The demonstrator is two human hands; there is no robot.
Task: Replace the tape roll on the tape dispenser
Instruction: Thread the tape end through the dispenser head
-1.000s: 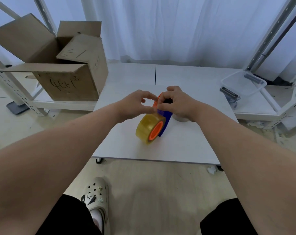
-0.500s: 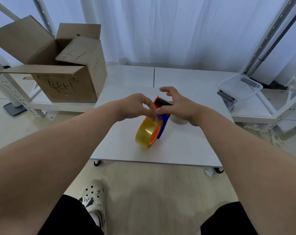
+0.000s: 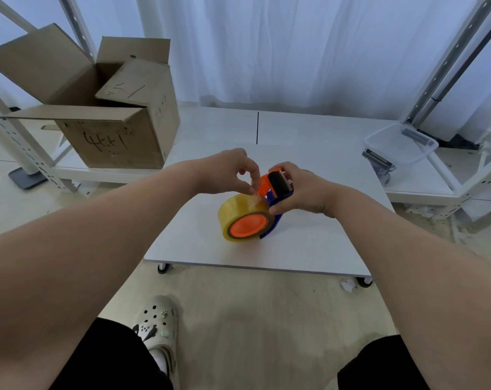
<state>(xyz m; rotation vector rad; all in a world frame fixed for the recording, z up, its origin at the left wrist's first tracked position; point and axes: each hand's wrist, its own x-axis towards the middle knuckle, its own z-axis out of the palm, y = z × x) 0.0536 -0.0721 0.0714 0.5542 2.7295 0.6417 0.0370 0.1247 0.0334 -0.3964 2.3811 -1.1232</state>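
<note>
A yellowish clear tape roll [image 3: 238, 205] sits on the orange hub [image 3: 248, 225] of a blue and orange tape dispenser [image 3: 275, 190], which stands on the white table [image 3: 309, 243]. My right hand [image 3: 303, 192] grips the dispenser's blue frame from the right, thumb near the roll. My left hand [image 3: 233, 171] pinches the loose end of the tape just above the roll, beside the orange part and black roller at the dispenser's head.
An open cardboard box [image 3: 109, 108] stands on the low shelf at the left. A clear plastic tub [image 3: 400, 143] lies at the right with a metal part beside it. White shelf posts rise on both sides. My foot in a pale clog [image 3: 157, 322] is below the table's front edge.
The dispenser has tipped so the orange hub faces me more. My right hand shifted from over the head down onto the frame. My left hand's pinch rose slightly.
</note>
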